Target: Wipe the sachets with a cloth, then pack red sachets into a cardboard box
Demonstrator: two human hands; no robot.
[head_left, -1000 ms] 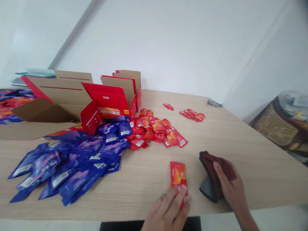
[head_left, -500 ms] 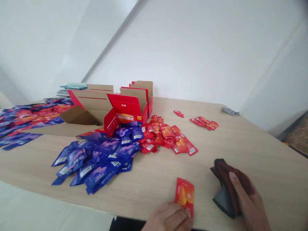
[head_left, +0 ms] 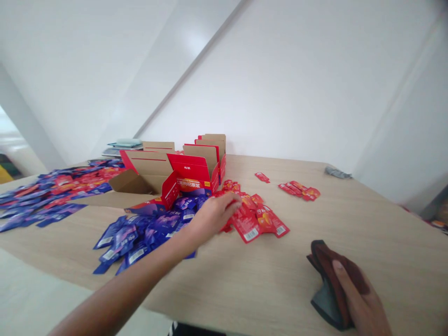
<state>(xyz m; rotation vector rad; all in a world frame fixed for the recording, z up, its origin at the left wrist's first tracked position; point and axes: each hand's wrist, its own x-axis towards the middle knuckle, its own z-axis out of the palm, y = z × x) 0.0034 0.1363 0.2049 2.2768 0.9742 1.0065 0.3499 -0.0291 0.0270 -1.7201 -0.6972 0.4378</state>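
My left hand [head_left: 219,212] reaches over the heap of small red pouches [head_left: 264,219], with its fingers curled and slightly blurred. A red pouch [head_left: 247,226] with its barcode side up lies right at the fingertips, apparently pinched there. Under and beside my left forearm spreads a heap of blue pouches [head_left: 157,231]. My right hand [head_left: 364,296] is closed around a brown, folded, cloth-like piece [head_left: 332,275] with black edging and a grey inner face. Its thumb presses on top; the other fingers are mostly hidden.
Open red cartons [head_left: 191,172] stand behind the heaps, flaps up. More blue and red pouches [head_left: 63,186] cover the table's far left. A small red group [head_left: 299,190], a single red pouch [head_left: 262,177] and a grey cloth [head_left: 338,172] lie farther back, near the wall.
My left hand has moved from the near table edge, where it held a red pouch, forward to the red heap. My right hand keeps its hold. The view has shifted slightly.
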